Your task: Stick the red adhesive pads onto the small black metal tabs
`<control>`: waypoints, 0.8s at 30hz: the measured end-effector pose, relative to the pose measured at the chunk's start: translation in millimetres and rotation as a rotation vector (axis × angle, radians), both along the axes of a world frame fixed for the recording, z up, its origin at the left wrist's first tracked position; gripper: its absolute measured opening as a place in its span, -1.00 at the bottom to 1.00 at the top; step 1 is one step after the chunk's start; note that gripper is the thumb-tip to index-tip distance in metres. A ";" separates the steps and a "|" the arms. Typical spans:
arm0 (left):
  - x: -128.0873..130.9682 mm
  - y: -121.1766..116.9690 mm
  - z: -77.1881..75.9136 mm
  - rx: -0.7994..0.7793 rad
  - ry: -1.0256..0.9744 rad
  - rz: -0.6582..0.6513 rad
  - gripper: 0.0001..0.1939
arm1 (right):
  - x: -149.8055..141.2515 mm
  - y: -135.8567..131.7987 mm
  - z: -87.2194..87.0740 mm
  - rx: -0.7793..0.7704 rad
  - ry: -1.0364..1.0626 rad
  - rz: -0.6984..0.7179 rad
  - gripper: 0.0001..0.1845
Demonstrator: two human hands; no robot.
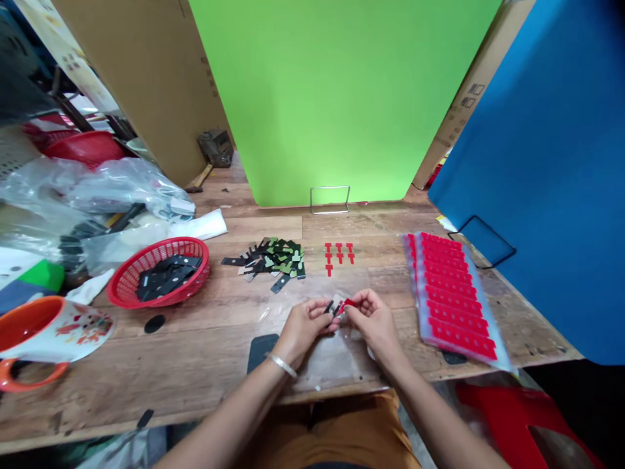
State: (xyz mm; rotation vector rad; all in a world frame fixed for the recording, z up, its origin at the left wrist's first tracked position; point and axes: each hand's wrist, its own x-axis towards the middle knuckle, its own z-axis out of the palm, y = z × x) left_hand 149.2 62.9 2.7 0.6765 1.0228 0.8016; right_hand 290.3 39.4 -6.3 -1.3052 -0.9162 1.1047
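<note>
Near the table's front edge my two hands meet over small parts. My left hand [312, 319] is closed on a small black-and-silver metal plate [334, 306]. With thumb and fingers my right hand [372, 319] pinches a small red piece [347, 303] against that plate; the fingers partly hide both. Beyond my hands, several red T-shaped pieces [339, 247] lie in short rows on the wood. To their left is a loose pile of black and silver metal plates [280, 257]. At the right lie clear sheets carrying rows of red pieces [454, 290].
A red basket [205, 277] of black plates stands left, with an orange-and-white mug [73, 332] nearer. Plastic bags [131, 185] crowd the back left. A green board [332, 98] and a blue board [547, 195] stand behind, with wire supports. A black pad [260, 352] lies by my left wrist.
</note>
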 end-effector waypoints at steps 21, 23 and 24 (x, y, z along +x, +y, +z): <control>-13.1 -27.7 -19.4 -0.053 -0.080 0.031 -0.67 | -36.8 -25.4 -20.3 -0.006 -0.036 -0.014 -0.80; -13.1 -27.8 -18.0 -0.053 -0.075 0.029 -0.66 | -37.2 -25.6 -21.6 0.000 -0.044 -0.020 -0.80; -13.1 -27.9 -17.4 -0.051 -0.074 0.028 -0.66 | -37.3 -25.7 -22.2 0.002 -0.048 -0.021 -0.80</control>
